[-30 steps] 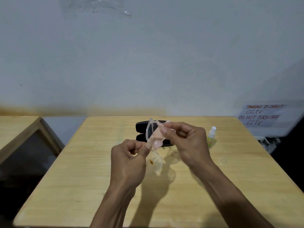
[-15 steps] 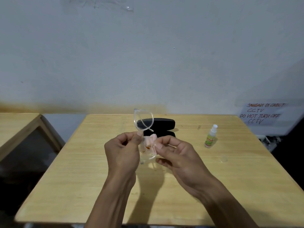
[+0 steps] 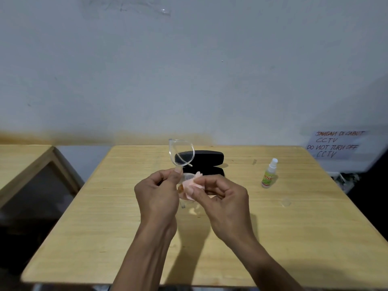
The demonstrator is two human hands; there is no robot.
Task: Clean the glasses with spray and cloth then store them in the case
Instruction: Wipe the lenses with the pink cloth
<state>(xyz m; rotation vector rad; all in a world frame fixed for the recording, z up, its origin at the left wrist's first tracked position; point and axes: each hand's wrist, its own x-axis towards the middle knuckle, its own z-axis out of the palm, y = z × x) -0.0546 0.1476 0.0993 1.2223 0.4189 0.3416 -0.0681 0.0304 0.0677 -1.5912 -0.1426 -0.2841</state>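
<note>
Clear-framed glasses (image 3: 181, 153) are held upright above the middle of the wooden table (image 3: 105, 227). My left hand (image 3: 157, 196) pinches them at the bridge, one lens standing up above my fingers. My right hand (image 3: 218, 198) presses a small pink cloth (image 3: 192, 183) around the lower lens, which is mostly hidden. Behind the hands lies the open black case (image 3: 207, 160). A small spray bottle (image 3: 269, 174) with a white nozzle and green label stands to the right.
A small clear cap (image 3: 285, 202) lies on the table right of my hands. A handwritten paper sign (image 3: 336, 144) hangs on the wall at the right. A second wooden table (image 3: 23, 162) stands to the left across a gap.
The glasses were turned so one lens now stands up above my left hand. My right hand with the cloth moved down from the upper lens to the lower one.
</note>
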